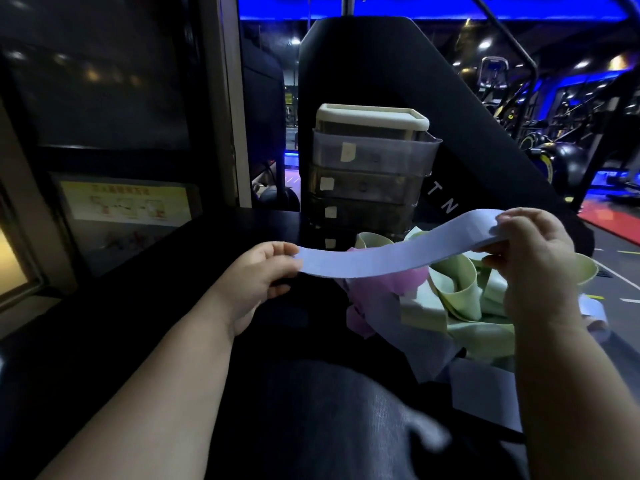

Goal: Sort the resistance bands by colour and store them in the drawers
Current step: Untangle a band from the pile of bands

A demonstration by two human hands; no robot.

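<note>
Hands (266,271) (530,244) hold blue band (381,259) stretched above band pile (450,299).

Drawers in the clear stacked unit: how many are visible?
4, stacked vertically: top drawer, second drawer, third drawer, and fourth drawer, mostly hidden behind the pile of bands. More may be hidden.

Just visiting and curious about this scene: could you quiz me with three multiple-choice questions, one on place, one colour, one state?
1. Where is the drawer unit? A behind the band pile; B on a lap; C on the floor.
2. What colour is the held band? A green; B pink; C pale blue.
3. How is it held? A one hand; B both hands; C lying loose.
1A: it rises behind the pile. 2C: it looks pale blue. 3B: left hand and right hand each grip an end.
</note>
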